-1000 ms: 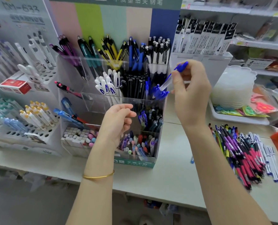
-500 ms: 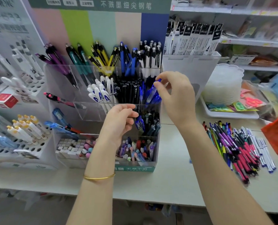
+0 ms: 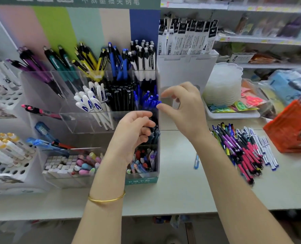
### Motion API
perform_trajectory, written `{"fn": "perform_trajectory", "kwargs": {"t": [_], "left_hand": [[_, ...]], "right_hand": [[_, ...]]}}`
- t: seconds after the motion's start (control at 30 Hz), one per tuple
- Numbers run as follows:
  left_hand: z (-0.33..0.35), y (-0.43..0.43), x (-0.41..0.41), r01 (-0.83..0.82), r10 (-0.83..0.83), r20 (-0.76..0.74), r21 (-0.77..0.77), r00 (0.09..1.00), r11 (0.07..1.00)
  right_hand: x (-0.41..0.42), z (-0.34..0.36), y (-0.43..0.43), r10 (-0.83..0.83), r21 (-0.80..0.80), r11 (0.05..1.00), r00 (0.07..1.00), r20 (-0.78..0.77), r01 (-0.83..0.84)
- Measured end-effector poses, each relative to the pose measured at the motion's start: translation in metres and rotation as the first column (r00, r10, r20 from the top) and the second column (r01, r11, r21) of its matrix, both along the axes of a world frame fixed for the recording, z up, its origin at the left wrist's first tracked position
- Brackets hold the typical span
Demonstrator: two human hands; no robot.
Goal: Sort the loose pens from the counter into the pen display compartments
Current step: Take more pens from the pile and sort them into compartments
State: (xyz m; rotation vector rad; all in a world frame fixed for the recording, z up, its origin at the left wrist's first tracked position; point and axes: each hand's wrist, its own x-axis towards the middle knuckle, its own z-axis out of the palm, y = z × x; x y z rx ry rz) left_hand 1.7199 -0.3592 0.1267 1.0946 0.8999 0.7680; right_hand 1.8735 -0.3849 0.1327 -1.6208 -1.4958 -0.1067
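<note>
Left hand (image 3: 134,132) raised, back toward camera, fingers loosely curled, gripping nothing. Right hand (image 3: 185,110) slightly higher, just beside it, thumb and forefinger parted, other fingers relaxed. Both forearms cross near edge of counter (image 3: 179,194).

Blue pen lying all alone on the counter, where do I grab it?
Pinch the blue pen across the middle of its barrel, from straight above. It lies flat on the counter, apart from the pen pile, so both long sides are free.
</note>
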Motion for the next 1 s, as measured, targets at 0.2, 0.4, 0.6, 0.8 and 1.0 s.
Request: {"fn": "perform_trajectory", "kwargs": {"t": [0.2,0.4,0.6,0.8,1.0], "left_hand": [[-0.018,-0.036,0.064,0.233,-0.227,-0.119,0.040,0.967,0.972],[-0.122,-0.054,0.160,0.248,-0.208,-0.535,0.003,0.819,0.969],[-0.183,-0.058,0.251,0.183,0.083,-0.869,0.195,0.487,0.964],[-0.207,-0.047,0.304,0.370,0.068,-0.954,0.178,0.291,0.912],[-0.230,-0.068,0.309,0.402,0.295,-0.930,0.361,0.219,0.841]], "right_hand": [[0.077,-0.033,-0.070,-0.131,-0.148,0.986,0.897,-0.421,0.074],[0.166,-0.089,-0.114,-0.355,-0.363,0.918,0.738,-0.574,0.159],[0.235,-0.113,-0.115,-0.318,-0.440,0.897,0.741,-0.592,0.033],[0.266,-0.130,-0.103,-0.251,-0.469,0.878,0.741,-0.623,-0.097],[0.274,-0.138,-0.092,-0.227,-0.459,0.874,0.701,-0.676,-0.159]]}}
